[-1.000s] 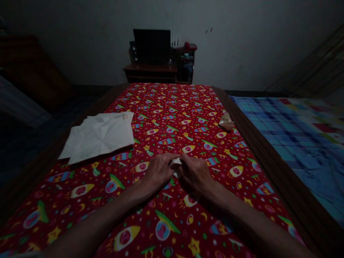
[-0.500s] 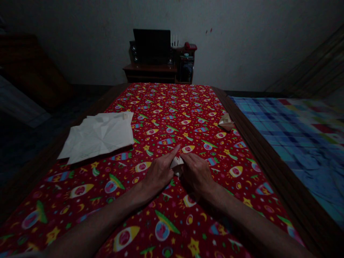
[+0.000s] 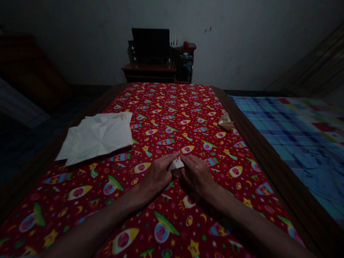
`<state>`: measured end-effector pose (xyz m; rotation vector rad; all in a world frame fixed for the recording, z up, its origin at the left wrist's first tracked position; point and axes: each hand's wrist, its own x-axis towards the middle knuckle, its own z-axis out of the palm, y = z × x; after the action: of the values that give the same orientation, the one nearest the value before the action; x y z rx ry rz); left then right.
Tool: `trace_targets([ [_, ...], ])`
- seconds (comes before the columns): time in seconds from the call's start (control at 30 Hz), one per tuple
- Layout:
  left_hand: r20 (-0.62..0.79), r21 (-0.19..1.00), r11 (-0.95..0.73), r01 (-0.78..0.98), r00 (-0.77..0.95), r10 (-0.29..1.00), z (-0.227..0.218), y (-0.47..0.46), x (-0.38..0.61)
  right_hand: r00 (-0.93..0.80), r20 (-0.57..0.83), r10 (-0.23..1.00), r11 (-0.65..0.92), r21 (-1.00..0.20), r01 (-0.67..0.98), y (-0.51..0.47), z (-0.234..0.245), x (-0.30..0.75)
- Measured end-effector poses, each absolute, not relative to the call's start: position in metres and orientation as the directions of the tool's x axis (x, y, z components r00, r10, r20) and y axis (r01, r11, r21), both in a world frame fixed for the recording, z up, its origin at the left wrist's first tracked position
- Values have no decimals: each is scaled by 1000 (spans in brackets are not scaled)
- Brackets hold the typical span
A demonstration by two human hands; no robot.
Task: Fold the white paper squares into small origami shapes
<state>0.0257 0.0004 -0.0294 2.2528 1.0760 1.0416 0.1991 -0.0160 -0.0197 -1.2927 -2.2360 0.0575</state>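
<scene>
Head view: a red cloth printed with rockets and stars (image 3: 172, 104) covers the long wood-edged surface, and a blue checked sheet (image 3: 295, 132) lies beside it on the right; at the far wall a dark flat monitor (image 3: 150, 44) stands on a low wooden stand (image 3: 150, 71). On the left part of the cloth lie several creased white paper sheets (image 3: 99, 138), overlapping and well apart from the hands.

Both forearms reach in from the near edge and meet at the middle of the cloth. The left hand (image 3: 156, 175) has its forefinger (image 3: 169, 157) stretched straight along the far left edge of the paper between the hands; its other fingers curl loosely, so this grip clasps nothing. The right hand (image 3: 197, 175) rests its fingertips on the paper's right side; its thumb is hidden, so whether that grip pinches the paper cannot be told.

A small tan folded paper piece (image 3: 225, 122) sits alone near the right edge of the cloth. The small white folded paper (image 3: 176, 164) lies on the cloth, touched by both hands. A second ago the hands lay flat over it and hid nearly all of it; now they have parted and a pale flap stands up between them. By my reading, the pressing of one crease is over and the flap is being worked.
</scene>
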Motion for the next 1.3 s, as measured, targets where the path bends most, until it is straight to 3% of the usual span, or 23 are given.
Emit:
trace_targets([
  [0.23, 452, 631, -612, 476, 416, 789, -27, -1, 27, -365, 518, 773, 580, -345, 738, -17, -20, 194],
  [0.43, 425, 618, -616, 488, 452, 784, -25, -2, 28, -322, 519, 792, 582, -481, 656, -17, -15, 190],
  [0.83, 385, 531, -561, 635, 409, 827, -21, -2, 22, -316, 468, 825, 550, -541, 636, -15, -22, 201],
  [1.0, 343, 399, -599, 694, 493, 799, -15, -2, 19, -319, 404, 857, 488, -439, 754, -14, -25, 203],
  [1.3, 363, 290, -721, 629, 625, 691, -16, -5, 16, -495, 397, 773, 566, -78, 821, -17, -24, 213],
])
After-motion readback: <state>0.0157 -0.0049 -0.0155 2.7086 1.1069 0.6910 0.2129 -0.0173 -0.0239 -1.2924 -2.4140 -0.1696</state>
